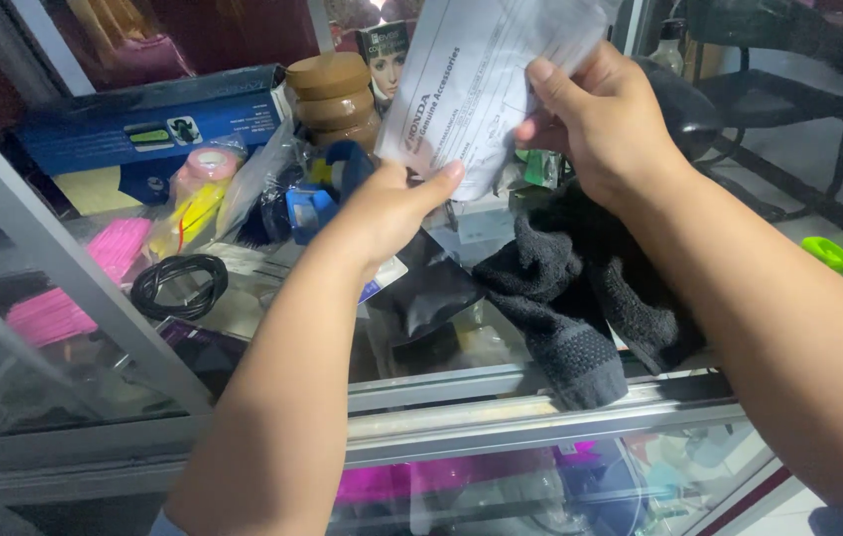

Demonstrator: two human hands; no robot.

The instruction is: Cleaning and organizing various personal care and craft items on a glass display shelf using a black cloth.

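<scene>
Both hands hold the flat white printed plastic packet (pixel 486 79) above the glass display surface (pixel 461 412), left hand (pixel 387 208) pinching its lower edge, right hand (pixel 605 119) fingers closed on its side; gripping the edges evenly should keep it flat over the black knitted socks (pixel 570 298).

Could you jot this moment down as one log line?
left hand: pinches bottom edge of white packet | right hand: grips its side | below: black cloth on glass counter

My glass counter (pixel 461 397) carries black socks (pixel 580 298), a coiled black cable (pixel 179 285), pink packets (pixel 119 248) and stacked brown tape rolls (pixel 334 99).
</scene>
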